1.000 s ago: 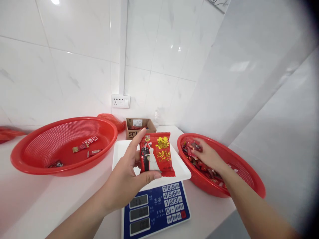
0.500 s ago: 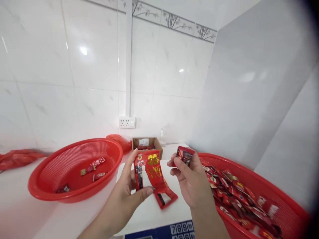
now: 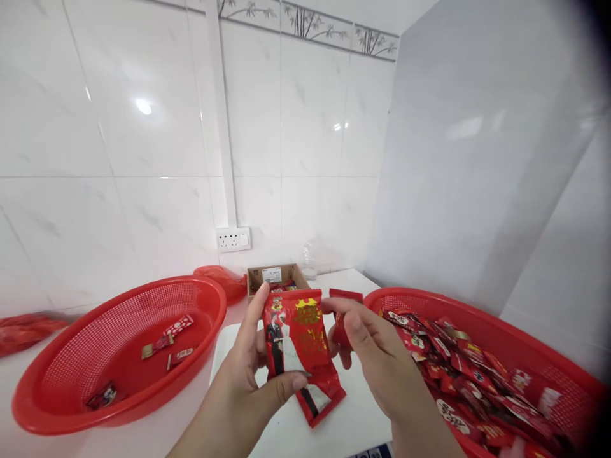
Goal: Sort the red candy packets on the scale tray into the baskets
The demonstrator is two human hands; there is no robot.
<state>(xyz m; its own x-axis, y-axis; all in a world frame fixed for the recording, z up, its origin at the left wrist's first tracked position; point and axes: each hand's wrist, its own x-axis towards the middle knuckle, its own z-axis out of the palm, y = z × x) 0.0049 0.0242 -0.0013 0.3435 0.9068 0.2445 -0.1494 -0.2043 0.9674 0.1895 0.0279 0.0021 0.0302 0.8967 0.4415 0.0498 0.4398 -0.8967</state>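
Observation:
My left hand point(image 3: 248, 375) grips a red gift bag point(image 3: 301, 346) printed with a wedding couple and gold characters, held upright over the white scale tray point(image 3: 353, 423). My right hand point(image 3: 370, 350) holds a small red candy packet point(image 3: 344, 304) right at the bag's top edge, fingers touching the bag. To the right, a red basket point(image 3: 539, 346) is full of small red candy packets point(image 3: 458, 381). A second red basket point(image 3: 52, 407) on the left holds only a few loose candies point(image 3: 167, 340).
A small cardboard box point(image 3: 274, 277) stands at the back against the tiled wall, below a wall socket point(image 3: 233, 240). Red plastic bags point(image 3: 23, 327) lie at the far left and behind the left basket. A white wall panel rises at the right.
My right hand has brought the small candy packet from the right basket up to the top of the bag. The camera view has tilted up and the scale's keypad has dropped out of sight.

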